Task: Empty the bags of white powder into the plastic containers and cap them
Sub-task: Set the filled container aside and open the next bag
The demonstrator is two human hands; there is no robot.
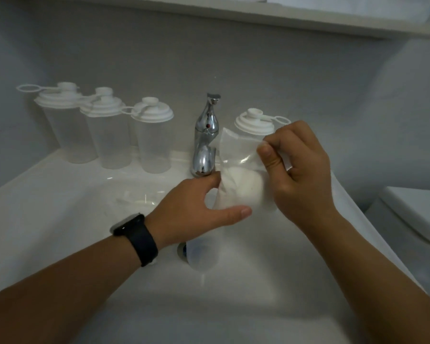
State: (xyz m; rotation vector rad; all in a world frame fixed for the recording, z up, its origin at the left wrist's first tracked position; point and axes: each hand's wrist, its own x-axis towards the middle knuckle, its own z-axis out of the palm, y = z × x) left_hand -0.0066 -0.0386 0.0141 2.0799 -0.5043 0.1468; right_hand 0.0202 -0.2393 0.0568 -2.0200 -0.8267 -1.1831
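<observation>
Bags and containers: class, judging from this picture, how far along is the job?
Done: nothing visibly; the three lidded containers left of the tap look empty. In hand: the left hand and right hand hold a bag of powder. Left: filling and capping.

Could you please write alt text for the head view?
Over a white sink, the left hand and right hand hold a clear bag of white powder. Lidded plastic containers flank the chrome tap.

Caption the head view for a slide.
Both hands hold a clear bag of white powder over the sink, capped containers behind.
</observation>
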